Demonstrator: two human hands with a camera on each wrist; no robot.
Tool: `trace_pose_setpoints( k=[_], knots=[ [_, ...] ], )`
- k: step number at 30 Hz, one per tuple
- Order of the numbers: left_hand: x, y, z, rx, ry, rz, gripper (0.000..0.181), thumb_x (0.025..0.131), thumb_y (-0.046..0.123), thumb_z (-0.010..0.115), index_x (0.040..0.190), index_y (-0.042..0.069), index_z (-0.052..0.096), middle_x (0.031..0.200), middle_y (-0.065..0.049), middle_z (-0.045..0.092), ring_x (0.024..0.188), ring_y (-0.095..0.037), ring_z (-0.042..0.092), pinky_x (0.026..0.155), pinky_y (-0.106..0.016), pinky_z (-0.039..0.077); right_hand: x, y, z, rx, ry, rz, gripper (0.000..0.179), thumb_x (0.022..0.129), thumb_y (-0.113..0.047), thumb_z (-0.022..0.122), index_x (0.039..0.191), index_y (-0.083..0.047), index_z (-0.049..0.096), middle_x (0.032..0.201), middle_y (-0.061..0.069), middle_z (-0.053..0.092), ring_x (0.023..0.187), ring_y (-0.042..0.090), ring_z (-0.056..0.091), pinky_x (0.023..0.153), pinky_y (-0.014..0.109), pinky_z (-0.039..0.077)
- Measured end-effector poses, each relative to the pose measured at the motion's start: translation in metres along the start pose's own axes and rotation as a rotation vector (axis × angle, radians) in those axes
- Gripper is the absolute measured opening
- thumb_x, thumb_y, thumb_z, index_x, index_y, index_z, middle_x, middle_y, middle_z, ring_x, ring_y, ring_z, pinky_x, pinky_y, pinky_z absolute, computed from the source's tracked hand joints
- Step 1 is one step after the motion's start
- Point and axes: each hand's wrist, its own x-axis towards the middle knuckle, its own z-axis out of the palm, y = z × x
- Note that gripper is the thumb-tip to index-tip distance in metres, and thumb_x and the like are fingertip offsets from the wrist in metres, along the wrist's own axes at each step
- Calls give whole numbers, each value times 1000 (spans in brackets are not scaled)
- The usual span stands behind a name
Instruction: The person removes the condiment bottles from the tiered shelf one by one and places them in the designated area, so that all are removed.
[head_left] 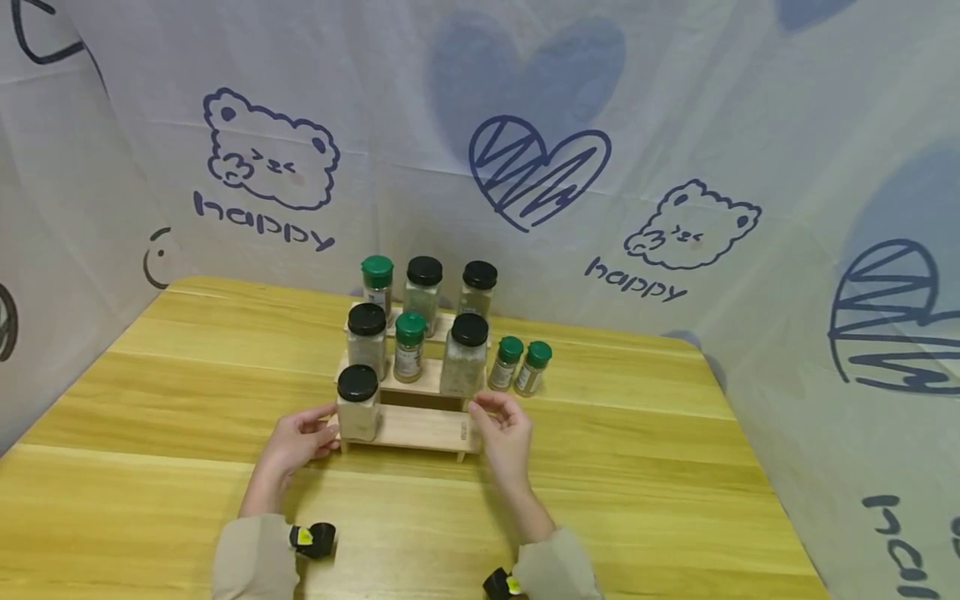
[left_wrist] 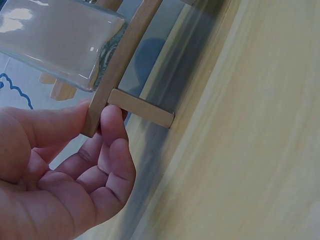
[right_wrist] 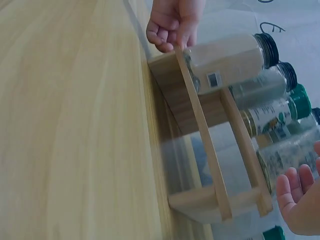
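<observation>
A three-tier wooden spice rack point(head_left: 420, 428) stands on the table. My left hand point(head_left: 298, 443) pinches the left end of its lowest shelf; in the left wrist view, the thumb is above the board and a finger beneath. Right beside that grip, a black-capped glass jar of pale powder point(head_left: 358, 408) stands on the shelf. My right hand point(head_left: 506, 429) is by the rack's right end, fingers loosely bent. In the right wrist view these fingers point(right_wrist: 285, 195) hold nothing, close to the end of the middle shelf.
The middle tier carries two black-capped jars point(head_left: 464, 358) with a green-capped bottle point(head_left: 408, 350) between them. Another green-capped bottle point(head_left: 377, 279) and two black-capped jars point(head_left: 423, 300) stand on top. Right of the rack, two small green-capped bottles point(head_left: 506, 367) stand on the table. A printed cloth point(head_left: 405, 100) hangs behind.
</observation>
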Motion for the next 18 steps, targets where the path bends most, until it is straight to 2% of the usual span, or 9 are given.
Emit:
trace_pose_setpoints(
  k=[3, 7, 18],
  knots=[
    [0, 1, 0, 1, 3, 3, 43, 89, -1, 50, 130, -9, 38, 93, -12, 57, 67, -10, 58, 63, -23, 50, 0, -5, 10, 16, -18, 39, 17, 77, 12, 60, 89, 20, 53, 87, 22, 59, 77, 8, 57, 69, 19, 49],
    [0, 2, 0, 3, 7, 10, 43, 89, -1, 50, 129, -10, 38, 93, -13, 57, 66, -10, 58, 62, -23, 50, -1, -9, 23, 42, -62, 53, 17, 77, 13, 60, 91, 21, 53, 89, 31, 55, 79, 10, 58, 71, 20, 49],
    [-1, 0, 1, 5, 9, -1, 43, 89, -1, 50, 129, -9, 38, 90, -11, 58, 66, -11, 58, 61, -24, 49, -4, -13, 53, 84, -173, 46, 19, 78, 10, 62, 92, 19, 53, 92, 37, 52, 80, 18, 58, 71, 21, 49]
  ],
)
